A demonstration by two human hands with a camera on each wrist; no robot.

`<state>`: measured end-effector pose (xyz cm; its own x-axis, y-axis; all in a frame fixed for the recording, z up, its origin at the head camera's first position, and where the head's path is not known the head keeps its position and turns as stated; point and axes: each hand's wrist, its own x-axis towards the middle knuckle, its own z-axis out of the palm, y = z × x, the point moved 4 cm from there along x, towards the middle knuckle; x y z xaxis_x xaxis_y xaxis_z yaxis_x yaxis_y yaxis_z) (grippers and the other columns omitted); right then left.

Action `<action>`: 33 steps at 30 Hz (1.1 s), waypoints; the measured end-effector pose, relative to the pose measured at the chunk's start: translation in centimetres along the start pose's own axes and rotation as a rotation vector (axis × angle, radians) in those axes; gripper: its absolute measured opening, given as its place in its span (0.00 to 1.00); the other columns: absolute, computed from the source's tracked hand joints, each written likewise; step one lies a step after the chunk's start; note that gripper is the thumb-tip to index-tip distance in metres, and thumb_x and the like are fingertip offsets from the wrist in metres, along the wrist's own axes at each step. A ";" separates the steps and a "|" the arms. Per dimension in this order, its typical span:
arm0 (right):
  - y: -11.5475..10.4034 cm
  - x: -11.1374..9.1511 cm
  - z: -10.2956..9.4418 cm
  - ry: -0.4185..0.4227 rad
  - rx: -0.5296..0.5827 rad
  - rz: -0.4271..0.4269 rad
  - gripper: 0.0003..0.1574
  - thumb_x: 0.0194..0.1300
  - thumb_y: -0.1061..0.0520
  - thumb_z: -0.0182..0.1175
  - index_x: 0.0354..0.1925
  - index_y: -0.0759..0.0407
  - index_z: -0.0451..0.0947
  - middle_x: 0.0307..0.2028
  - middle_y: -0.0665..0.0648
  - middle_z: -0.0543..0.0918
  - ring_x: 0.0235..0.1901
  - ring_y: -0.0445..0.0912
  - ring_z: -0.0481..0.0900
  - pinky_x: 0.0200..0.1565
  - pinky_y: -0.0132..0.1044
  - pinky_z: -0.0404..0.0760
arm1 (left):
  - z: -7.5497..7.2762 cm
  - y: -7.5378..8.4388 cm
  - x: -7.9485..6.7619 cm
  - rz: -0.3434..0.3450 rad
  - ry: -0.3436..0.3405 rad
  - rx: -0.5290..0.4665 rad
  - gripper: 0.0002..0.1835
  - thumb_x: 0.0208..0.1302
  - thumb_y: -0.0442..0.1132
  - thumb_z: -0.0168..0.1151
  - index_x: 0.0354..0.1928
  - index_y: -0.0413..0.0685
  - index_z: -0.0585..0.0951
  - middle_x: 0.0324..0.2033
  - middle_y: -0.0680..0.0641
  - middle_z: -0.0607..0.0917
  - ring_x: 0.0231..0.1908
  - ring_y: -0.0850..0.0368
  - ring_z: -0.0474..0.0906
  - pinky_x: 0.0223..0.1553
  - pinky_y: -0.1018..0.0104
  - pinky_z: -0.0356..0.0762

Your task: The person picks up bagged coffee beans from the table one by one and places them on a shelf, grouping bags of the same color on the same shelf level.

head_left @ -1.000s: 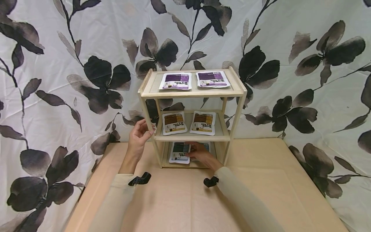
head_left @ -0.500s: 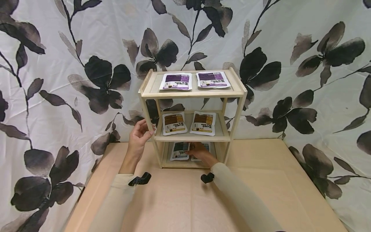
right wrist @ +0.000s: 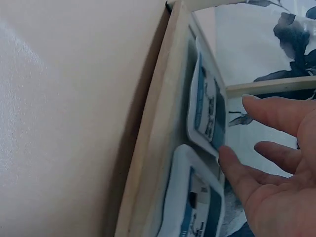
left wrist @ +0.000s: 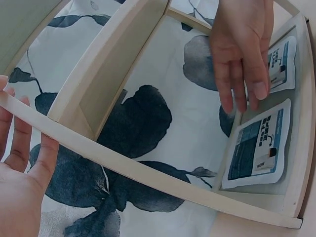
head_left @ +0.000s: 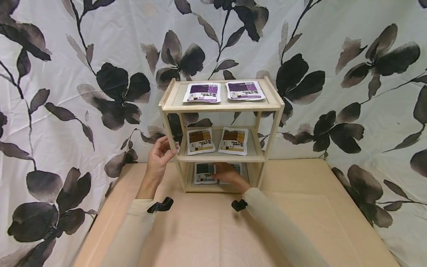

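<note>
My left hand (head_left: 158,159) grips the left front post (left wrist: 94,150) of a small wooden three-tier shelf (head_left: 221,109), with fingertips around the post. My right hand (head_left: 230,175) reaches into the bottom tier, its fingers loosely extended. In the right wrist view one fingertip (right wrist: 227,157) comes right at the edge of the left blue-and-white pouch (right wrist: 205,106). That flat pouch lies label up on the bottom tier. Beside it lies another blue-and-white pouch (left wrist: 282,64), partly hidden behind my right hand in the head view.
Two purple pouches (head_left: 202,93) lie on the top tier. The middle tier carries two brown-and-yellow pouches (head_left: 201,141). The shelf stands at the back of a tan-covered table (head_left: 213,226), against a white floral cloth (head_left: 133,29).
The left blue pouch has shifted slightly back and left on the bottom tier and lies straighter. My right hand has loosened from it and moved slightly. My left hand stays on the post.
</note>
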<state>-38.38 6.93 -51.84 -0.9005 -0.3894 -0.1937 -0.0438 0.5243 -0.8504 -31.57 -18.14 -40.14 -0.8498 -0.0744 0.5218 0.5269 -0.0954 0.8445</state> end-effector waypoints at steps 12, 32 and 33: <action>-1.1 -3.2 -0.2 -0.070 -0.118 -0.188 0.35 0.71 0.52 0.63 0.71 0.62 0.68 0.68 0.66 0.73 0.66 0.61 0.72 0.64 0.55 0.73 | 0.0 -0.2 0.2 -0.001 -0.011 0.007 0.23 0.64 0.20 0.60 0.60 0.41 0.77 0.45 0.45 0.83 0.47 0.53 0.78 0.49 0.68 0.75; -3.6 -10.8 -1.8 -0.101 -0.147 -0.439 0.24 0.75 0.52 0.59 0.63 0.62 0.76 0.52 0.56 0.85 0.52 0.50 0.82 0.55 0.47 0.80 | -2.6 -0.8 -2.6 -0.144 -0.062 0.289 0.19 0.71 0.32 0.61 0.61 0.37 0.76 0.51 0.41 0.80 0.48 0.57 0.78 0.46 0.70 0.81; -3.5 -11.3 -2.1 -0.074 -0.150 -0.446 0.23 0.75 0.53 0.59 0.62 0.61 0.77 0.50 0.55 0.86 0.50 0.49 0.83 0.53 0.45 0.81 | -2.8 -0.8 -3.1 -0.160 -0.070 0.326 0.18 0.72 0.33 0.61 0.61 0.37 0.77 0.51 0.40 0.80 0.47 0.58 0.78 0.45 0.70 0.82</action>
<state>-28.95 11.06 -45.63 -0.7463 -0.6518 0.1353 -0.4860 0.3946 -0.7798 -29.32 -20.66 -42.76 -0.9258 -0.0149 0.3776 0.3652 0.2220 0.9041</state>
